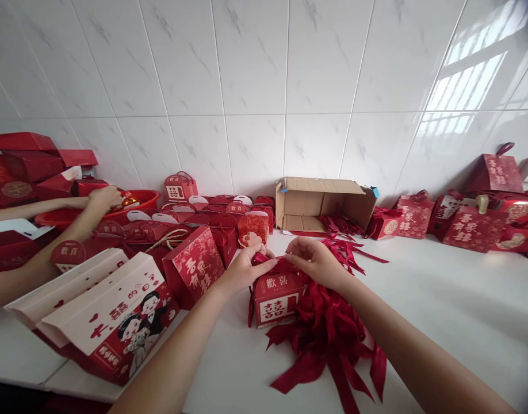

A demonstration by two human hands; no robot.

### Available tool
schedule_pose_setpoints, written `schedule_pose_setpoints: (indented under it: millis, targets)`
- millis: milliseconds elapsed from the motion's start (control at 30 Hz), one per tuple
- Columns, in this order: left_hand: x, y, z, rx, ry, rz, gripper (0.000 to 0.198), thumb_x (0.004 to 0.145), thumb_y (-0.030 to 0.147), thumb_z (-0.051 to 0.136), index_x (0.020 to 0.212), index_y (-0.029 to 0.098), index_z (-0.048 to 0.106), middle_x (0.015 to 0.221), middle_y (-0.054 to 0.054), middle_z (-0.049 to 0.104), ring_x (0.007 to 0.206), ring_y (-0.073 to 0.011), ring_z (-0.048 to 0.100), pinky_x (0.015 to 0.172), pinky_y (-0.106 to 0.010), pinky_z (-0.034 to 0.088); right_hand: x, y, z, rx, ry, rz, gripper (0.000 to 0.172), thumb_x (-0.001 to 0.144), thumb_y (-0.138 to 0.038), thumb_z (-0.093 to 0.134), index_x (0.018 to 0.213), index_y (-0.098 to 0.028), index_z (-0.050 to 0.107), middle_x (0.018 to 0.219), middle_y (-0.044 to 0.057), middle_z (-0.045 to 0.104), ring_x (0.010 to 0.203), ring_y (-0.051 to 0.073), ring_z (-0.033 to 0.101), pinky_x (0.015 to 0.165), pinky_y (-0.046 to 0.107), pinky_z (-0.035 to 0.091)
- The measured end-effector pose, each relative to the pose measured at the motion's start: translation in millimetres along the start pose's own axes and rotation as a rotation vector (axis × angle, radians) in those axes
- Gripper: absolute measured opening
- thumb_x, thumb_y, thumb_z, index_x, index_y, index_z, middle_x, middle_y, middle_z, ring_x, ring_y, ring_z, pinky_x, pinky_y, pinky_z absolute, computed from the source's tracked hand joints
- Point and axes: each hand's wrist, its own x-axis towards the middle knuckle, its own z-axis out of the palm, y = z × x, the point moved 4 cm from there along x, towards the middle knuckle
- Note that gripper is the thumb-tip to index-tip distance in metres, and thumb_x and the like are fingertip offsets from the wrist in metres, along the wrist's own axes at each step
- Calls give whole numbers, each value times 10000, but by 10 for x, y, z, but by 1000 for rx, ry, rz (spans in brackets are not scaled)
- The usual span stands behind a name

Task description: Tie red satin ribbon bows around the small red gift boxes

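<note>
A small red gift box point(276, 310) with a white label and Chinese characters stands upright on the white table. At its top, my left hand point(247, 265) pinches a dark red ribbon point(282, 265) between thumb and fingers. Across from it, my right hand point(313, 259) is also closed at the ribbon, its fingertips just above the lid. How the ribbon is looped is partly hidden by my fingers. A heap of loose red ribbons point(328, 322) lies right beside the box, below my right forearm.
Behind stands an open cardboard box point(302, 201) with ribbons inside. Many red gift boxes point(190, 215) fill the left; more gift boxes point(475, 227) stand at right. Two upright cartoon-printed boxes point(117, 322) are near left. Another person's hand point(104, 198) reaches over a red basin point(154, 198).
</note>
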Motion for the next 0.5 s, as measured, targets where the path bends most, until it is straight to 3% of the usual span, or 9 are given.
schedule_pose_setpoints:
  millis: [200,500]
  targets:
    - [8,20,17,-14,85,12,394,750,380,641,639,179,321,809,14,562,743,-103,487,749,-256,416,3,43,14,20,5,-6,137,797,-295,578,824,-171,527,622,-28,519,540,94,441,513,215,354]
    - [11,-23,8,37,64,27,348,701,378,690,612,162,432,820,-9,598,777,-126,528,775,-271,427,31,164,4,68,1,-76,166,783,-275,598,768,-187,458,629,-46,445,553,86,389,515,216,333]
